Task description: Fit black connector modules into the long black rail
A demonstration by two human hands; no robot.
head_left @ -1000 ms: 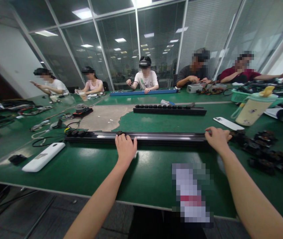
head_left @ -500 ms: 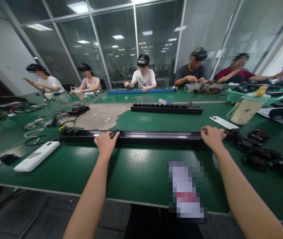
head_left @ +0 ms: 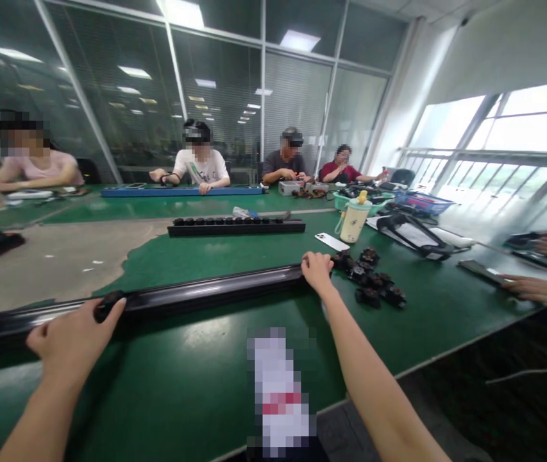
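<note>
A long black rail (head_left: pixel 215 287) with a glossy top lies across the table in front of me, its left end outside the view. My left hand (head_left: pixel 74 333) is closed around a small black block (head_left: pixel 110 304) on top of the rail, its thumb against the block's right side. At the rail's right end, my right hand (head_left: pixel 319 273) has its fingers curled over the tip. Just beyond that hand sits a cluster of small black parts (head_left: pixel 374 282). What lies under my right fingers is hidden.
A second black rail (head_left: pixel 235 228) topped with several black blocks lies farther back. A white phone (head_left: pixel 331 242), a cream tumbler (head_left: pixel 354 221) and a green basket (head_left: pixel 379 204) stand to the right. A pixelated object (head_left: pixel 280 398) is near the front edge. Co-workers sit across; another person's hand (head_left: pixel 533 287) is at right.
The view has swung right, so the rail and both hands appear farther left. Both hands stay on the rail, the left still at the black block and the right at the end.
</note>
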